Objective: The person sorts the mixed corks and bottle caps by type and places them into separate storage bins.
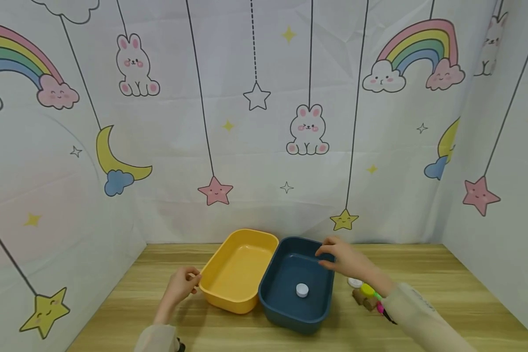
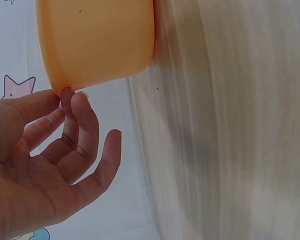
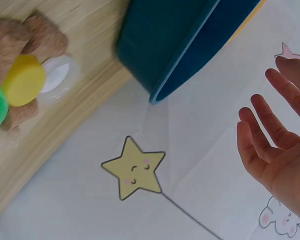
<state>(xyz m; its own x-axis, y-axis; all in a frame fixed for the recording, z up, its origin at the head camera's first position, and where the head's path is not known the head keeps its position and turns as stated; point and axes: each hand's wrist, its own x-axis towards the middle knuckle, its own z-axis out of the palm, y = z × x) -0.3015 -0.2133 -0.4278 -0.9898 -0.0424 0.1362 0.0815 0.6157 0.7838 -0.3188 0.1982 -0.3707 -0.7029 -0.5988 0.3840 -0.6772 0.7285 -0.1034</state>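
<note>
At two o'clock on the blue bin [image 1: 286, 274], the right hand [image 1: 346, 259] hangs empty, fingers apart, the cap [image 1: 302, 290] inside that bin, while the left hand [image 1: 182, 283] pinches the yellow bin [image 1: 239, 274] at nine o'clock, where a hard tug could jolt both and slide the cap.

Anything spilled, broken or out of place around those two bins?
Nothing looks spilled or broken. Just mildly untidy: the yellow bin and blue bin sit slightly askew to the back edge of the table, and brown pieces and a yellow cap lie jumbled beside the blue one.
</note>
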